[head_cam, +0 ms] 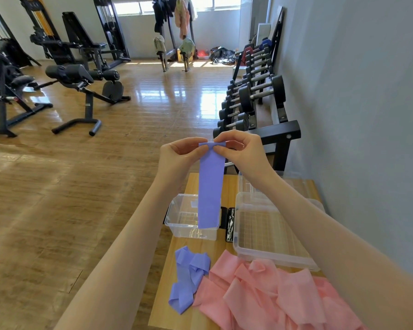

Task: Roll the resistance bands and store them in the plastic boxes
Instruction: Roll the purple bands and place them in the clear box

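- Nearest us, a heap of pink bands [279, 298] lies crumpled across the wooden table [167, 294], and just to its left a loose purple band [187, 277] lies folded over itself, touching the pink heap's edge. None of these is rolled yet.
- Beyond them stand the plastic boxes: a small clear box [184, 231] toward the left, open on top, and a larger clear box [272, 234] beside it on the right, with another clear container behind that.
- Above the small box we hold the purple strip [211, 186] upright in the air; its lower end hangs in front of that box, and we cannot tell whether it touches it.
- At the strip's top edge our left hand [179, 156] and right hand [241, 148] each pinch a corner between thumb and curled fingers, where a first small fold or roll seems to be starting.
- We judge the main risk to be a crooked start: if one hand turns faster, the roll would cone and telescope sideways.
- The material looks thin and slippery, so a loose pinch could let the first turn spring open.
- The free tail could swing and snag on the small box's rim as we wind upward.
- Farther off, a dumbbell rack [255, 101] lines the wall on the right, with gym machines [76, 77] across the floor.
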